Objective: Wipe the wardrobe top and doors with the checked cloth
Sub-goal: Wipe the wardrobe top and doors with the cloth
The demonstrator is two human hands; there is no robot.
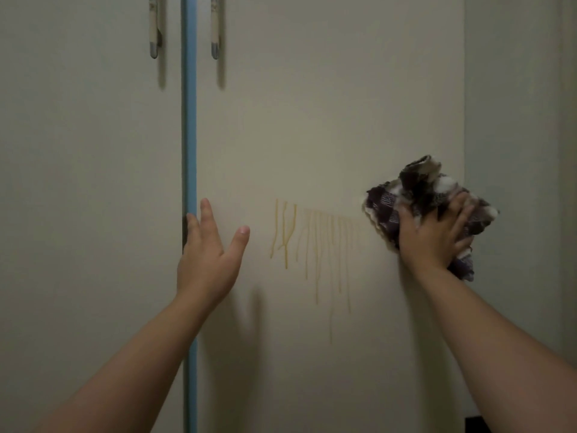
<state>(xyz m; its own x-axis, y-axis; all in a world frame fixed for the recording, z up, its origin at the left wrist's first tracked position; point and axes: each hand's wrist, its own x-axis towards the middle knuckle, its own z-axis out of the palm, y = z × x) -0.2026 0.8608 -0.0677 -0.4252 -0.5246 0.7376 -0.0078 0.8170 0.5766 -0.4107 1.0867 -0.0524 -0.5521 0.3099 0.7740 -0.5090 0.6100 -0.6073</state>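
Observation:
Two cream wardrobe doors fill the view, the left door (90, 182) and the right door (312, 104), with a blue strip (189, 120) along their meeting edge. Yellow drip streaks (315, 245) run down the right door at mid height. My right hand (437, 235) presses the bunched dark purple and white checked cloth (421, 195) against the right door near its right edge, just right of the streaks. My left hand (209, 254) lies flat on the right door beside the blue strip, its fingertips at the door's edge, thumb spread out.
Two pale handles, the left handle (153, 29) and the right handle (214, 29), hang at the top either side of the blue strip. A plain wall (512, 120) stands to the right of the wardrobe. A dark patch (474, 425) shows at the bottom right.

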